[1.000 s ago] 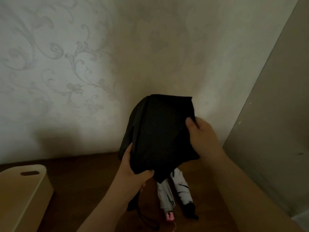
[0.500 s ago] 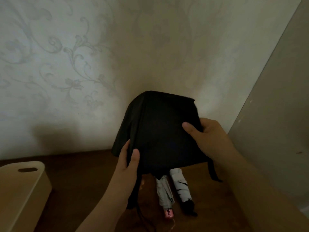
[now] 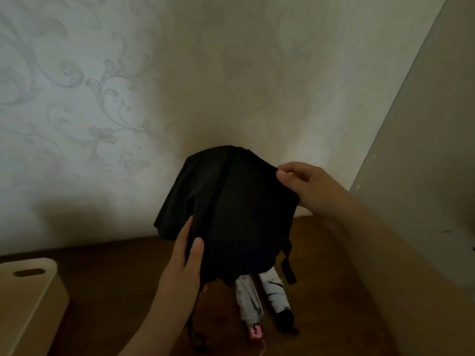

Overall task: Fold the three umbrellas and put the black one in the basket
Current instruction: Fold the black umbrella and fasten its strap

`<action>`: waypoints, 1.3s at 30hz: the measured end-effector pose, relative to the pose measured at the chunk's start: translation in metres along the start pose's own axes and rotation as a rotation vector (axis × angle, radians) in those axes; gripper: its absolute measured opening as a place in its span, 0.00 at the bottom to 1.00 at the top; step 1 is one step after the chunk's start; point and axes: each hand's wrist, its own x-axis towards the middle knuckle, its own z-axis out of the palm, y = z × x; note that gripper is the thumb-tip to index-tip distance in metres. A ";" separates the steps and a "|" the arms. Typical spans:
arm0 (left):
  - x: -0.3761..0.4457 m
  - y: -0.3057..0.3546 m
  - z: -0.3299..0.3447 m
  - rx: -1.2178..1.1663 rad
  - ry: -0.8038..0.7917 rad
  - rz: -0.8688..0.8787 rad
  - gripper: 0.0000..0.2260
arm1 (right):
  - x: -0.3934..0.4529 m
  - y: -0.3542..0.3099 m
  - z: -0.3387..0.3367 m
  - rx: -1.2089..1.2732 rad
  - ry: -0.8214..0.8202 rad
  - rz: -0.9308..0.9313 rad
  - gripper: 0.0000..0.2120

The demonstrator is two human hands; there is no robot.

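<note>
Far left on the brown worktop (image 3: pixel 108 283): beige handled basket (image 3: pixel 28 291). Centre, held upright: limp black fabric umbrella (image 3: pixel 231 214), left hand (image 3: pixel 185 260) pinching lower canopy, nearer basket. Right hand (image 3: pixel 305 186) pinching upper edge; two pale folded umbrellas (image 3: pixel 262 296) beneath.

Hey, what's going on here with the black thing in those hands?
A person is gathering up the black umbrella above a brown table. The left hand grips its lower edge and the right hand pinches the upper right edge. Two folded light umbrellas lie on the table beneath it. The cream basket sits at the left, not yet holding the black one.
</note>
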 end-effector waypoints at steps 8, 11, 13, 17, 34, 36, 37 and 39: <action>0.000 -0.001 -0.011 0.057 0.009 0.031 0.28 | -0.006 -0.013 -0.007 0.036 0.029 -0.037 0.16; 0.000 -0.007 -0.011 0.083 0.006 0.033 0.24 | -0.010 -0.007 0.003 0.117 0.135 0.044 0.07; 0.000 -0.007 -0.010 0.068 -0.013 -0.018 0.25 | -0.018 -0.003 0.013 0.307 0.020 0.266 0.17; 0.000 -0.006 -0.011 0.080 -0.014 -0.046 0.23 | -0.040 0.008 0.031 0.369 -0.201 0.382 0.13; -0.036 0.013 -0.011 0.125 -0.172 -0.012 0.13 | 0.026 -0.062 0.099 0.056 -0.272 0.116 0.35; -0.035 0.017 -0.013 0.172 -0.151 -0.001 0.08 | 0.033 -0.054 0.101 -0.052 -0.341 0.145 0.42; -0.034 0.017 -0.013 0.176 -0.139 0.004 0.14 | 0.036 -0.049 0.099 -0.092 -0.375 0.145 0.43; -0.031 0.013 -0.012 0.193 -0.119 -0.021 0.26 | 0.038 -0.041 0.093 -0.146 -0.402 0.113 0.39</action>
